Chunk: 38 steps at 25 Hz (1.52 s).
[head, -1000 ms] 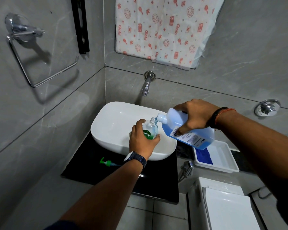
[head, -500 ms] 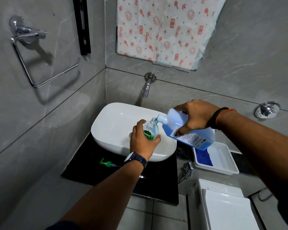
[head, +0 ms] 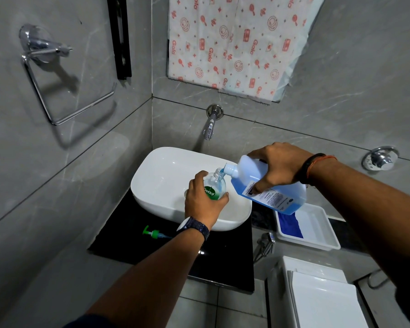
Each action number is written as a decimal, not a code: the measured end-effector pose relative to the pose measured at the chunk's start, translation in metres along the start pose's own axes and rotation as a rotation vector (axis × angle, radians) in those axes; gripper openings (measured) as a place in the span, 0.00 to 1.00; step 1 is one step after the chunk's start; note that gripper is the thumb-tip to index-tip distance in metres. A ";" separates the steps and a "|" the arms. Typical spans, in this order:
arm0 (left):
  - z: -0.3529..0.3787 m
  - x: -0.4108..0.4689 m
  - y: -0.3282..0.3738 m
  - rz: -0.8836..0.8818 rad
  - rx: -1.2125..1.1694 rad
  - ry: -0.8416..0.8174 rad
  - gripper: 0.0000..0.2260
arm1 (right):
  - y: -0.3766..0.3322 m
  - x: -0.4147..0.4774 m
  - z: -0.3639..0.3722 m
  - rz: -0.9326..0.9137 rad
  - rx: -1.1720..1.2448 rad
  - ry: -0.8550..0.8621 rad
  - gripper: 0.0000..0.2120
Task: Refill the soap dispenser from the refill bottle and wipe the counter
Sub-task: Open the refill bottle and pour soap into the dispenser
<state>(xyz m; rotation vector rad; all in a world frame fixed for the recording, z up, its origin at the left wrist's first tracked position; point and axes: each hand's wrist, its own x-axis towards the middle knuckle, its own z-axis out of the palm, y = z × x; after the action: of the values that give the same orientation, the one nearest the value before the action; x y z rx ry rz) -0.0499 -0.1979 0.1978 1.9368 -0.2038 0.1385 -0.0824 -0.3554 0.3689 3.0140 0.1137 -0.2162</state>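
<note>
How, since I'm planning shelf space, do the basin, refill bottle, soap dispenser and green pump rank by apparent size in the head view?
Largest to smallest:
1. basin
2. refill bottle
3. soap dispenser, partly hidden by the left hand
4. green pump, partly behind the forearm
Gaps are clear, so nearness changes nothing.

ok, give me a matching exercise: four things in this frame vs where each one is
1 refill bottle
2 Dettol dispenser
3 green pump
4 blue cloth

A lying on the black counter
B in the white tray
C gripped by the left hand over the basin
D tilted in the right hand

Pairs: 1-D, 2-C, 3-A, 4-B
</note>
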 end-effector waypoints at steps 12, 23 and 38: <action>-0.002 -0.001 0.004 0.006 -0.009 0.011 0.32 | -0.002 -0.003 -0.003 0.002 -0.006 0.009 0.40; -0.004 -0.003 0.006 0.017 -0.026 0.021 0.31 | -0.004 -0.005 -0.007 0.005 -0.001 -0.001 0.38; -0.007 -0.002 0.008 0.015 -0.019 0.015 0.32 | -0.006 -0.005 -0.011 -0.001 0.008 0.000 0.40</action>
<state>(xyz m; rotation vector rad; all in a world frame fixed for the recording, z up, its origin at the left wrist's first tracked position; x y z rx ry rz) -0.0531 -0.1943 0.2074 1.9154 -0.2094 0.1608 -0.0859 -0.3488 0.3801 3.0219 0.1141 -0.2176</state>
